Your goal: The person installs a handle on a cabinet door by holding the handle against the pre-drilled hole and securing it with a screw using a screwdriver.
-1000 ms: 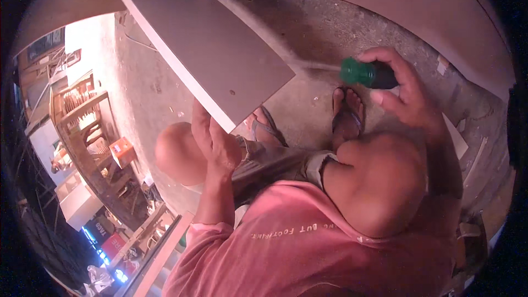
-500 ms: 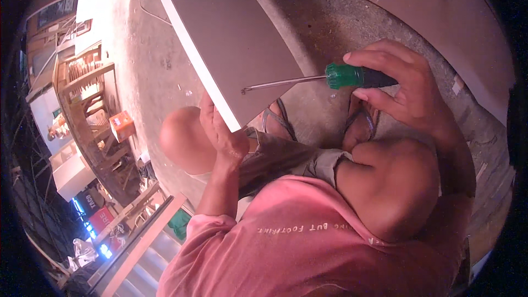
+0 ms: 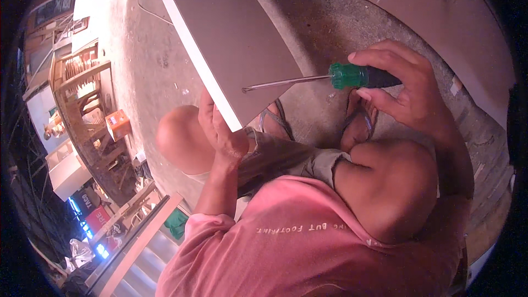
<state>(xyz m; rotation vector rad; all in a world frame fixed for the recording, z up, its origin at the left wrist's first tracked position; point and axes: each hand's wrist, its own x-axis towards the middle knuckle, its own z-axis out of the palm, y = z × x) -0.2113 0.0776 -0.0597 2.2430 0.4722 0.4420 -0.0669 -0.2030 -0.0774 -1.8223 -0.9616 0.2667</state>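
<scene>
A grey board (image 3: pixel 225 33) with a white edge hangs down toward me in the middle of the view. My left hand (image 3: pixel 223 132) grips the board near its lower end, fingers partly hidden behind it. My right hand (image 3: pixel 404 88) is closed around the green and black handle of a screwdriver (image 3: pixel 349 76). The long metal shaft runs leftward, and its tip rests at a small spot (image 3: pixel 245 89) on the board's face near the white edge. I am squatting, with my knees and sandaled feet below the board.
A panel (image 3: pixel 440 27) with a metal fitting stands at upper right. To the left are stacked wooden furniture (image 3: pixel 88 88), an orange box (image 3: pixel 118 125) and a white cabinet (image 3: pixel 66 168). A framed piece (image 3: pixel 136 247) with ribbed panels lies at lower left. The floor (image 3: pixel 297 16) is concrete.
Since a second ago, the screwdriver has swung down into view with its tip on the board. The board appears shifted slightly rightward. Over the last half second, little has moved.
</scene>
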